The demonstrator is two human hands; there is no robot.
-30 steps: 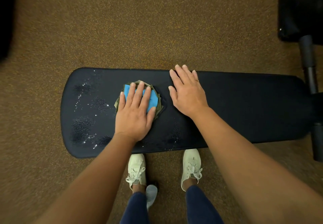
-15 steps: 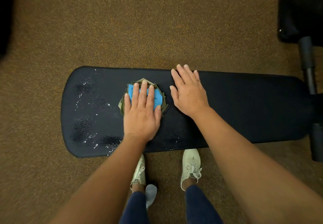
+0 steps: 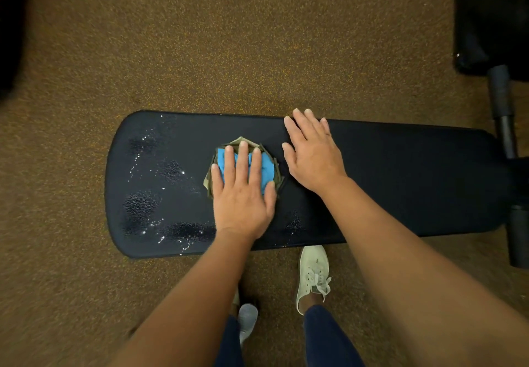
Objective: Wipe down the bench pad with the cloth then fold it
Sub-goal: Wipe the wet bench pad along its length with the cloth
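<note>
A long black bench pad [image 3: 400,180] lies across the view, its left part speckled with wet droplets. A bunched cloth [image 3: 267,167], blue with an olive-green border, rests on the pad's middle. My left hand [image 3: 243,192] lies flat on top of the cloth, fingers spread, pressing it onto the pad. My right hand [image 3: 313,154] rests flat on the bare pad just right of the cloth, palm down, fingers reaching the far edge. Most of the cloth is hidden under my left hand.
Brown speckled floor [image 3: 229,37] surrounds the bench. Black gym equipment with a padded bar [image 3: 499,91] stands at the right, by the bench's end. My feet in pale sneakers [image 3: 313,275] stand against the near side of the pad.
My left hand has slid the cloth to the right along the pad, closer to my right hand. My right hand has stayed in place.
</note>
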